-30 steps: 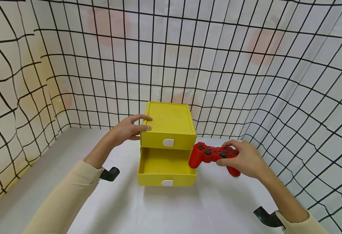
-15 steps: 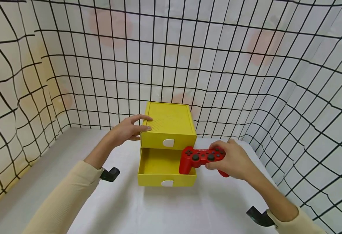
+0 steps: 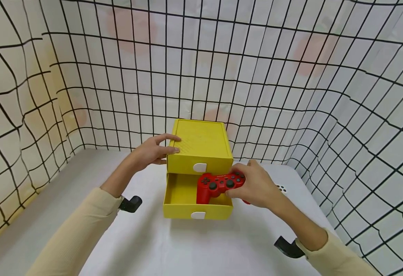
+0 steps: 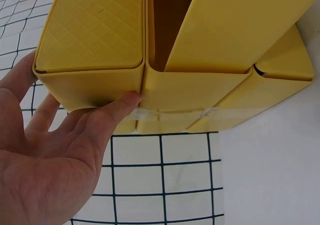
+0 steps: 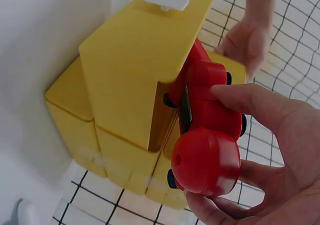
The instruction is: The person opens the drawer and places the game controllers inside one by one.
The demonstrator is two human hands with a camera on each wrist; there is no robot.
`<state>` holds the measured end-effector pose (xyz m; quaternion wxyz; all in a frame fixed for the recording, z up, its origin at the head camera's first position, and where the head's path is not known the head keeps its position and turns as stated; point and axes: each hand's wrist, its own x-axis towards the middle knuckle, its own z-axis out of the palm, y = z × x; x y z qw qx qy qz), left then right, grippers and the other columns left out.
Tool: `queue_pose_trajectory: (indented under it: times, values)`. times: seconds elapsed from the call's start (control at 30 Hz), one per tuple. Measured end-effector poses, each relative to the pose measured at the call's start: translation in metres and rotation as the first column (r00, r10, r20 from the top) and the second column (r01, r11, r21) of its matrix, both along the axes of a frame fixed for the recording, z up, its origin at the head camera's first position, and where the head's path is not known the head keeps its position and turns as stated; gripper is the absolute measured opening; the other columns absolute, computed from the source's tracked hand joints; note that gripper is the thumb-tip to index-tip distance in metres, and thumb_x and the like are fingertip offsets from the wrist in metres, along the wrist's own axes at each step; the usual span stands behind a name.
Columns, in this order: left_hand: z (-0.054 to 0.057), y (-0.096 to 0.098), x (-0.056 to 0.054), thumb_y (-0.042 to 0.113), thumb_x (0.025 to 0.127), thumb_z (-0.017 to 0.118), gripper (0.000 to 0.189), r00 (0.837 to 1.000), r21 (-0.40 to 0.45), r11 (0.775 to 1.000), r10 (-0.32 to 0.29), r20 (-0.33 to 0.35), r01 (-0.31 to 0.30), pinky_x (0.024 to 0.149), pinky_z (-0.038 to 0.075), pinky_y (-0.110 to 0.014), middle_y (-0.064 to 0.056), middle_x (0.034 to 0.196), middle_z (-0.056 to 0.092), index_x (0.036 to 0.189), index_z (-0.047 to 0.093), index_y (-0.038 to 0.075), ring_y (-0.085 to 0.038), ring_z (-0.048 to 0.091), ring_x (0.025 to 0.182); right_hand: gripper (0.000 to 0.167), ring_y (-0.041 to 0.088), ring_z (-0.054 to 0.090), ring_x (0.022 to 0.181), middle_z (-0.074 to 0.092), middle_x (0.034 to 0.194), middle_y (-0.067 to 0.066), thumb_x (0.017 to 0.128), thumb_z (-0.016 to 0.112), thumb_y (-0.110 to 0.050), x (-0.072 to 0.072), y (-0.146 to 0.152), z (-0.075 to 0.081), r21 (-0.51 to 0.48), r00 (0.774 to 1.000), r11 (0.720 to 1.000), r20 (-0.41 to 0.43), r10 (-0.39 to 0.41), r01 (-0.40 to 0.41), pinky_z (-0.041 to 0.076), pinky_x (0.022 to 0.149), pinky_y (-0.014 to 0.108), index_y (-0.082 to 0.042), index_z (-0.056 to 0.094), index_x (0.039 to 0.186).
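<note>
A yellow drawer cabinet stands mid-table with its middle drawer pulled out. The left hand touches the cabinet's upper left edge, its extended fingers on the top and side. In the left wrist view, a fingertip presses the side panel. The right hand pinches a red game controller by its right end, buttons toward the head camera. The controller's left handle dips behind the drawer's front wall; its right handle sticks out past the drawer's right side. Whether it touches the drawer floor is hidden.
Black wire grid panels enclose the back and sides of the white table. Behind the right hand lies a white item with dark dots, mostly covered. The closed top drawer bears a white handle.
The right hand has carried the controller leftward, from beside the cabinet to over and partly into the pulled-out drawer. A white dotted item now shows behind it. The left hand stays put.
</note>
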<state>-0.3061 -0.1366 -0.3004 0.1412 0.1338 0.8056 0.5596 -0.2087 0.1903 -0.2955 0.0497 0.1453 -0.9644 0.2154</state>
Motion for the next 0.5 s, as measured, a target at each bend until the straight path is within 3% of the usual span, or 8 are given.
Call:
queue_pose_trajectory:
  times: [0.3, 0.5]
  values:
    - [0.0, 0.0, -0.001, 0.037, 0.096, 0.07, 0.054, 1.0, 0.009, 1.0, -0.002, 0.018, 0.002, 0.11, 0.047, -0.052, -0.012, 0.145, 0.054, 0.146, 0.05, 0.027, -0.033, 0.059, 0.129, 0.046, 0.024, 0.052, 0.094, 0.049, 0.102, 0.009, 0.073, 0.086, -0.031, -0.006, -0.021, -0.01, -0.055, 0.999, 0.998, 0.035, 0.019, -0.017, 0.056, 0.062, 0.026, -0.019, 0.07, 0.114]
    - [0.0, 0.0, -0.001, 0.038, 0.096, 0.07, 0.055, 1.0, 0.006, 1.0, -0.002, 0.021, 0.002, 0.109, 0.047, -0.052, -0.012, 0.144, 0.055, 0.146, 0.05, 0.027, -0.032, 0.06, 0.128, 0.044, 0.025, 0.052, 0.104, 0.051, 0.113, 0.01, 0.073, 0.086, -0.031, -0.008, -0.03, -0.016, -0.086, 0.999, 0.995, 0.007, 0.051, -0.05, 0.058, 0.074, 0.031, -0.02, 0.07, 0.112]
